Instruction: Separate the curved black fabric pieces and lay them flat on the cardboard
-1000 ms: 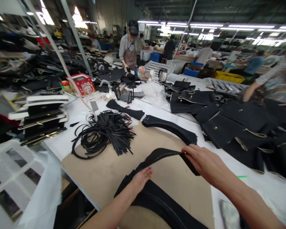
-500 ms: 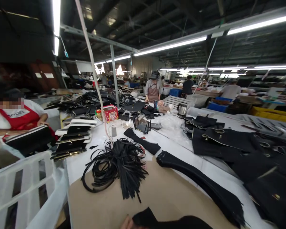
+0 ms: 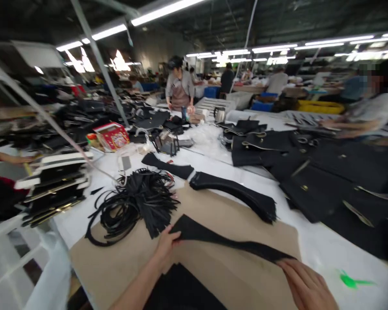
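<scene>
A long curved black leather strip is stretched between my two hands above a brown cardboard sheet. My left hand pinches its wider left end. My right hand grips its narrow right end near the bottom edge of the view. Directly below my left forearm lies another black piece. A stack of similar curved black strips rests just beyond, on the far edge of the cardboard.
A tangle of thin black straps lies left of the cardboard. Stacked trays and a white crate stand at left. Black bag panels cover the table at right. Other people work along the far side and both edges.
The view swung up and came back down. My hands have shifted: the left now pinches the strip's left end and the right holds its other end lower right, with the strip pulled out straighter.
</scene>
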`<state>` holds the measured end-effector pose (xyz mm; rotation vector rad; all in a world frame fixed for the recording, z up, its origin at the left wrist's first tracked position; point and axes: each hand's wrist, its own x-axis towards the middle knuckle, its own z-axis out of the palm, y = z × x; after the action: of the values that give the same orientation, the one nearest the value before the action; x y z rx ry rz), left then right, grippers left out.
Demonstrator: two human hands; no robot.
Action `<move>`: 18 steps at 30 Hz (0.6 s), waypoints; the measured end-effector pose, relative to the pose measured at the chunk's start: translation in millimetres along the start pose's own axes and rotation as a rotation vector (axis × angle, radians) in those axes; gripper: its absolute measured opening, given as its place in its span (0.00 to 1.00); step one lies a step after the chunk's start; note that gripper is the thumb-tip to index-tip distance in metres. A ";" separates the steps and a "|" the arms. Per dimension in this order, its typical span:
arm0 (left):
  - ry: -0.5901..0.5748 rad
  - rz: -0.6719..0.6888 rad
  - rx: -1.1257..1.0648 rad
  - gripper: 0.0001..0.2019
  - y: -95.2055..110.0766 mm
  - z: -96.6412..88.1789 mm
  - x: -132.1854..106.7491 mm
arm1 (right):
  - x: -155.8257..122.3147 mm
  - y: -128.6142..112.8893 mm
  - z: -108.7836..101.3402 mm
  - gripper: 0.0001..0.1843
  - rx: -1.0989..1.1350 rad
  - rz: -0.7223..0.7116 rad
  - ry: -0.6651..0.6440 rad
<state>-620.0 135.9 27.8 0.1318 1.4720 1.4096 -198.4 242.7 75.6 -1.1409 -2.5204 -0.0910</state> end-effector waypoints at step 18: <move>-0.110 0.951 1.584 0.24 -88.0 16.4 31.6 | -73.1 -34.4 65.3 0.25 -0.128 0.329 -0.304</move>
<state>-574.5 141.9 -55.3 2.0250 2.1880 0.4395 -199.7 181.2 -8.1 -1.7209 -2.5678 0.0091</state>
